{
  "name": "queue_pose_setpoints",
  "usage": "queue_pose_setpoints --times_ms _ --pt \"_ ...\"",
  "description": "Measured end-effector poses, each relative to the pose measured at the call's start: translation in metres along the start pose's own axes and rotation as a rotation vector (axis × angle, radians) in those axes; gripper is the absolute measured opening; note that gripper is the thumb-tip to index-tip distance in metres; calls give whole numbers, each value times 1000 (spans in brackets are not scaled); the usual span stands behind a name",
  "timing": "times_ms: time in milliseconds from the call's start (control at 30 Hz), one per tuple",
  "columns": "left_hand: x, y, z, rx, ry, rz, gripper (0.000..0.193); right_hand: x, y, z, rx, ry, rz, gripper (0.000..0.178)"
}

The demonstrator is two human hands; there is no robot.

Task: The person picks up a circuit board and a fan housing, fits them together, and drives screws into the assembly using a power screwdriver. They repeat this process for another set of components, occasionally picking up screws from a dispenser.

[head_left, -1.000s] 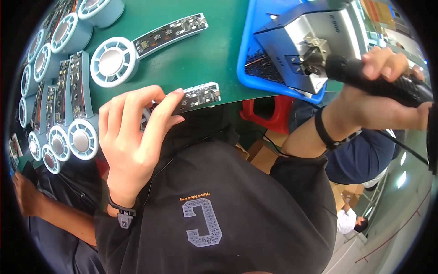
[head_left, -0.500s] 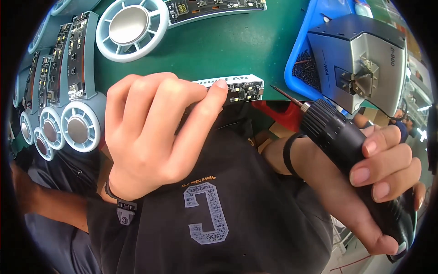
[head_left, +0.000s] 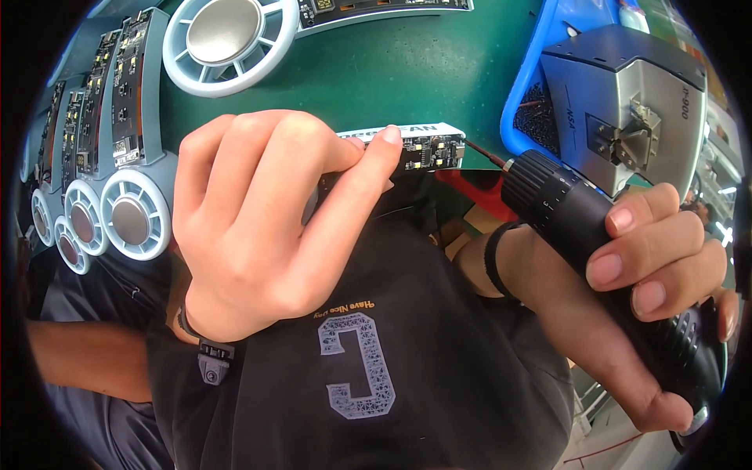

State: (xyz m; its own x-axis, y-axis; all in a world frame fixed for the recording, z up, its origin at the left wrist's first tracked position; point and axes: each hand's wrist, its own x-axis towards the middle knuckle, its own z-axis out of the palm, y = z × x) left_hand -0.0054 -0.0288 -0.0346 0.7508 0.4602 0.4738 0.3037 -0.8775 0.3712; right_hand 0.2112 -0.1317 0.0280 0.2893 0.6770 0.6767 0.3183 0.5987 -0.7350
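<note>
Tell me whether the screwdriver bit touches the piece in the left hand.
Cannot tell. In the head view, the screwdriver bit ends beside the circuit-board piece in the left hand, too fine to show contact or gap.

White-cased circuit strip [head_left: 433, 152] — components exposed, near level; black electric screwdriver [head_left: 565, 213] — tilted, bit [head_left: 487, 154] by strip's end.

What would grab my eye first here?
Likely the black screwdriver at the right, gripped in the right hand, its thin bit pointing at the end of the circuit-board piece that the left hand pinches mid-picture. Then the pale blue spoked ring with a silver disc, toward the upper left, on the green table.
</note>
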Motion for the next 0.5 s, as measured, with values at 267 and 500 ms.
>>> queue_pose_setpoints --times_ms 267,500 --pt "4 -4 3 -79 34 17 45 0 14 7 -21 7 21 72" --pt "1 -5 9 -52 89 35 42 4 20 7 -11 -2 43 73"
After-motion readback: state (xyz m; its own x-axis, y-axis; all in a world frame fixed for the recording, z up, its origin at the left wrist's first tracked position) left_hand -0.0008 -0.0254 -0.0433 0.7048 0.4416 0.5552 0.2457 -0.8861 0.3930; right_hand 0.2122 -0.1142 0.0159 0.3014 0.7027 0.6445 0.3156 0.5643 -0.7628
